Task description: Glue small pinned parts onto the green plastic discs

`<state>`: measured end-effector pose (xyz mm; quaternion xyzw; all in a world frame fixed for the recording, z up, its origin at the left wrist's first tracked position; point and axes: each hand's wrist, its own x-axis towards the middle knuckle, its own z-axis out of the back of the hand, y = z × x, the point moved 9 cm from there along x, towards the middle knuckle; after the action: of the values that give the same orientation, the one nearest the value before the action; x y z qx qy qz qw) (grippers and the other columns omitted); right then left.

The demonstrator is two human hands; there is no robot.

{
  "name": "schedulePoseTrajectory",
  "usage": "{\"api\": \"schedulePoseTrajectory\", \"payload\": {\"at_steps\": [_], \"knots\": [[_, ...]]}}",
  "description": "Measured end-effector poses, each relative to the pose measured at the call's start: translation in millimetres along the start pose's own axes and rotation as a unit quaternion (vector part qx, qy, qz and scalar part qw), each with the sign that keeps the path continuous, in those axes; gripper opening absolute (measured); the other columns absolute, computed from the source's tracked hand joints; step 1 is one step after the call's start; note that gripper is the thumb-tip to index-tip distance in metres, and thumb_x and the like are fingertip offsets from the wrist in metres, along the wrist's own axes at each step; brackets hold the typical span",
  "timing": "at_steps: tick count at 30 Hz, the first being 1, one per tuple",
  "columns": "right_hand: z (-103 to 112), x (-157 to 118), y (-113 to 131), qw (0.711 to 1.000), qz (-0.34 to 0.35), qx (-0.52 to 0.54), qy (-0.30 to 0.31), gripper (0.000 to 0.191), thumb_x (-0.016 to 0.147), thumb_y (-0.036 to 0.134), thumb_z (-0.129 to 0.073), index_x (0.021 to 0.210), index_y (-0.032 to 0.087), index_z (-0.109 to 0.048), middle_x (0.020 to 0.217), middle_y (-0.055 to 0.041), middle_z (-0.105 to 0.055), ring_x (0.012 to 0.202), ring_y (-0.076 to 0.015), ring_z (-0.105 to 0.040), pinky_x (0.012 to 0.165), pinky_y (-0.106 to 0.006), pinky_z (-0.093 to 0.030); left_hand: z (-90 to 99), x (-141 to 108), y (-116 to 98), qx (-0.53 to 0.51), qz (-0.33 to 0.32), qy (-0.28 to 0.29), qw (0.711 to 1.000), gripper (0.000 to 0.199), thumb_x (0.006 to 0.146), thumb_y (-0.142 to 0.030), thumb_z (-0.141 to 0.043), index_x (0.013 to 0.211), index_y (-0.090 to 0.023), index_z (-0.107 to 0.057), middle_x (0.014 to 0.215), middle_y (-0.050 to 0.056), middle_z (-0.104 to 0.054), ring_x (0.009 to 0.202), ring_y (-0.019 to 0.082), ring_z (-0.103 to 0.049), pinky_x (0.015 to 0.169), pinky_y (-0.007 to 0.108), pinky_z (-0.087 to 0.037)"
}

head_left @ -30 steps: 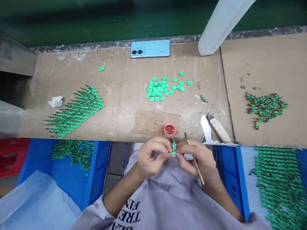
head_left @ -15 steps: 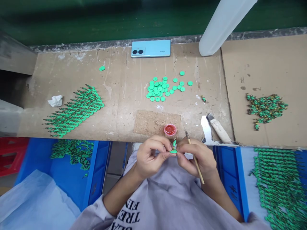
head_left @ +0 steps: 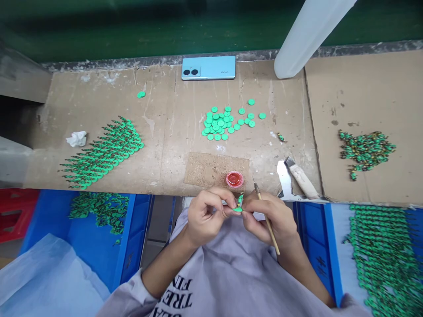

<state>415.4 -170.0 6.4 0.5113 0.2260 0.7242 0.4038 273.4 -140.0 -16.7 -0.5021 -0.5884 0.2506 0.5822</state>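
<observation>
At the table's front edge, my left hand (head_left: 206, 215) is closed, its thumb and fingertips pinching a small green figurine (head_left: 240, 200) with a round green base (head_left: 237, 210). My right hand (head_left: 276, 218) is closed too: a thin paintbrush (head_left: 269, 226) lies across its fingers, tip pointing up and away from the figurine. Its thumb and fingertip also meet the right side of the base. Just beyond the hands stands a little cup of red liquid (head_left: 234, 179), on a brown board (head_left: 211, 169). Fingers hide part of the figurine.
Loose green discs (head_left: 220, 123) lie mid-table. Rows of based figurines (head_left: 105, 152) stand left; a pile of small figurines (head_left: 368, 149) lies right. A phone (head_left: 209, 68), a white tube (head_left: 297, 44) and a scraper (head_left: 302, 177) are around. Blue bins (head_left: 132, 237) flank me.
Both hands and the figurine have shifted very slightly left. The base now tilts a little differently between the fingertips. The brush stays in my right hand.
</observation>
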Motion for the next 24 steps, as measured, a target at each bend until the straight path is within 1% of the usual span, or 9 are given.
{"api": "schedulePoseTrajectory", "payload": {"at_steps": [6,13,16,19,21,24], "knots": [[-1.2,-0.1,1.5,1.0,-0.001,0.0,0.006,0.02,0.096,0.007,-0.064,0.105,0.024,-0.063,0.079,-0.0012,-0.074,0.061,-0.0172,-0.068,0.057,-0.027,-0.055,-0.9,-0.3,0.5,0.018,-0.003,0.008,1.0,0.033,0.093,-0.002,-0.073,0.086,-0.022,-0.048,0.087,-0.001,-0.073,0.079,0.015,-0.075,0.069,0.023,-0.062],[-1.6,-0.8,1.5,1.0,-0.001,-0.006,0.008,0.017,0.098,0.008,-0.063,0.105,0.023,-0.062,0.079,-0.0015,-0.073,0.062,-0.0168,-0.067,0.057,-0.027,-0.054,-1.7,2.4,-3.4,0.036,-0.026,0.016,0.999,0.04,0.09,0.003,-0.071,0.083,-0.023,-0.042,0.085,-0.001,-0.071,0.078,0.015,-0.073,0.067,0.023,-0.058],[-3.0,-0.7,1.8,1.0,0.001,-0.003,0.013,0.016,0.099,0.009,-0.062,0.105,0.023,-0.062,0.079,-0.0013,-0.073,0.062,-0.0168,-0.068,0.058,-0.027,-0.054,-2.4,2.6,-5.5,0.045,-0.036,0.024,0.998,0.039,0.094,0.001,-0.068,0.082,-0.023,-0.039,0.085,-0.001,-0.07,0.078,0.015,-0.072,0.067,0.025,-0.058],[-3.4,-1.7,-0.2,1.0,-0.007,-0.003,0.018,0.016,0.099,0.009,-0.062,0.106,0.023,-0.062,0.078,-0.0008,-0.072,0.062,-0.0173,-0.068,0.059,-0.028,-0.055,-4.5,2.6,-4.0,0.044,-0.028,0.033,0.998,0.036,0.098,-0.004,-0.065,0.084,-0.024,-0.039,0.085,-0.001,-0.068,0.079,0.015,-0.072,0.067,0.024,-0.058],[-2.6,-2.7,-1.7,1.0,-0.01,-0.005,0.018,0.017,0.098,0.009,-0.062,0.106,0.024,-0.062,0.077,-0.0003,-0.072,0.062,-0.0178,-0.069,0.058,-0.028,-0.056,-5.4,3.0,-1.6,0.029,-0.017,0.031,0.999,0.034,0.099,-0.007,-0.068,0.088,-0.024,-0.041,0.087,-0.001,-0.067,0.08,0.014,-0.072,0.068,0.023,-0.058],[-0.9,-3.9,-4.4,1.0,-0.014,-0.007,0.018,0.017,0.098,0.009,-0.061,0.105,0.025,-0.062,0.076,-0.0001,-0.072,0.061,-0.018,-0.069,0.058,-0.028,-0.057,-6.3,4.6,0.9,0.01,-0.005,0.023,1.0,0.038,0.093,-0.01,-0.08,0.092,-0.024,-0.044,0.088,-0.002,-0.068,0.079,0.013,-0.072,0.071,0.022,-0.059]]}}
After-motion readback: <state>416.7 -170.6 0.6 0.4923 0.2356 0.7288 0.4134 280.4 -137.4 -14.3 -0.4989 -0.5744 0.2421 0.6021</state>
